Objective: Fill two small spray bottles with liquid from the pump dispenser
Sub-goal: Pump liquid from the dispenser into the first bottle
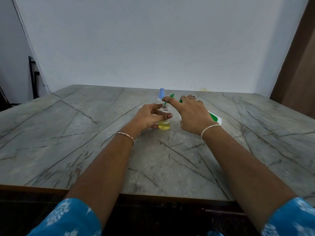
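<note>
Just above the middle of the frame, the left hand (150, 118) has its fingers and thumb curled round an uncapped small spray bottle (164, 122), upright on the marble-patterned table (85, 133) with yellow liquid in its lower part. The right hand (192, 114), just right of it, lies spread over the white-and-green pump dispenser (215, 118), index finger stretched towards the bottle's open neck, where a green spout (165, 104) points. A second spray bottle (161, 94), blue-capped, stands just behind.
</note>
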The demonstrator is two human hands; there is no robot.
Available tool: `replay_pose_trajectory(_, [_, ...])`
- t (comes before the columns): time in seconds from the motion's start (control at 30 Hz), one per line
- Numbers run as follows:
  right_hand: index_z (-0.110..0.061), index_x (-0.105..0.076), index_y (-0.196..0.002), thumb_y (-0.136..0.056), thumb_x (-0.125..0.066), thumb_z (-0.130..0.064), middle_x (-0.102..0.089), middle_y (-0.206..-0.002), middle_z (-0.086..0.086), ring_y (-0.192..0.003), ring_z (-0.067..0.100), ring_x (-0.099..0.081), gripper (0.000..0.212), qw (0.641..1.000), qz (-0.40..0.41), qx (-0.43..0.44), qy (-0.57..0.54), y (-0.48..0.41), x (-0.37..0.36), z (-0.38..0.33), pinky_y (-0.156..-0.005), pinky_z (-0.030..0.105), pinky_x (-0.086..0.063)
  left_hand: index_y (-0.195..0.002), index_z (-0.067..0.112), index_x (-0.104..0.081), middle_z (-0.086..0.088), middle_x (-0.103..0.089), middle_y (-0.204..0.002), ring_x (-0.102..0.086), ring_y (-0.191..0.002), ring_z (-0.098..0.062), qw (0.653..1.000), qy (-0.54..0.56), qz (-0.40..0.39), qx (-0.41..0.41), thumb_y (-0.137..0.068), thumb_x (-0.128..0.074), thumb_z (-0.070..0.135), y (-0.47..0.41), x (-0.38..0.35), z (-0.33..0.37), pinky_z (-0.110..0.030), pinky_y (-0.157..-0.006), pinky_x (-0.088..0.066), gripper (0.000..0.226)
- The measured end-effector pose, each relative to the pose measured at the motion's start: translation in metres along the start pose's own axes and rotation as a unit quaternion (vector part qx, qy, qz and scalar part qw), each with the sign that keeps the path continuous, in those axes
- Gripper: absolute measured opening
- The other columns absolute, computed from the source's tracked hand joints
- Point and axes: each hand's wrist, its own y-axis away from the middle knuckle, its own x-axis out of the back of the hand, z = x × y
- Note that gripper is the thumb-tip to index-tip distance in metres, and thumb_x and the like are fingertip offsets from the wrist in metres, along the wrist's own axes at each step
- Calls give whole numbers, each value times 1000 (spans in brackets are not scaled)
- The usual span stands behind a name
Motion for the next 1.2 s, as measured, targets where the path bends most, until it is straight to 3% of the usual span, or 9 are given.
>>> replay_pose_trajectory(0.3, [-35, -19, -138, -74, -70, -11, -52, -115, 11, -111, 32, -49, 85, 1000, 0, -13, 6, -6, -3, -3, -87, 46, -46, -133, 12, -52, -7, -64, -114, -65, -104, -25, 1000, 1, -1, 5, -72, -79, 33, 0, 0, 0, -47, -83, -57, 70])
replay_pose_trajectory(0.47, [-33, -22, -137, -73, -72, -11, -52, -118, 11, -112, 32, -48, 84, 1000, 3, -13, 11, -7, -3, -4, -89, 46, -44, -135, 11, -49, -5, -65, -113, -65, -103, -21, 1000, 9, -1, 5, -74, -79, 29, 1, 1, 0, -41, -81, -59, 70])
replay_pose_trajectory(0.53, [-33, -21, -137, -73, -71, -11, -52, -117, 11, -111, 32, -49, 85, 1000, 7, -12, 14, -7, -4, -4, -89, 46, -44, -134, 11, -51, -5, -66, -112, -65, -104, -23, 1000, 11, 0, 6, -74, -79, 29, 1, 1, 0, -45, -83, -58, 69])
replay_pose_trajectory(0.67, [-39, -10, -144, -75, -67, -10, -52, -113, 11, -109, 31, -49, 94, 999, 12, -3, 32, -2, -4, 0, -86, 45, -46, -137, 12, -48, -6, -64, -118, -63, -108, -22, 1000, 5, 0, 7, -73, -79, 33, -1, 1, -2, -42, -83, -58, 74])
replay_pose_trajectory(0.8, [-42, 7, -149, -78, -66, -10, -51, -114, 13, -109, 32, -49, 107, 999, 12, 1, 40, 0, -4, 0, -87, 45, -45, -132, 14, -53, -4, -67, -111, -64, -104, -20, 1000, 11, -6, 2, -74, -79, 29, 0, 1, -1, -40, -82, -58, 65])
replay_pose_trajectory(1.0, [-37, -11, -142, -75, -68, -10, -52, -114, 12, -110, 33, -50, 92, 999, 7, -8, 36, -2, -5, 0, -88, 46, -45, -130, 15, -54, -6, -64, -113, -63, -104, -20, 1000, 3, -11, -2, -77, -77, 28, 0, 1, 0, -29, -74, -59, 59])
replay_pose_trajectory(1.2, [-32, -18, -138, -75, -70, -13, -51, -118, 13, -112, 33, -48, 84, 999, 10, -16, 33, -8, -7, -5, -91, 47, -44, -132, 13, -52, -7, -65, -112, -65, -100, -20, 1000, 2, -7, -2, -76, -78, 28, -1, 0, -1, -39, -80, -59, 64])
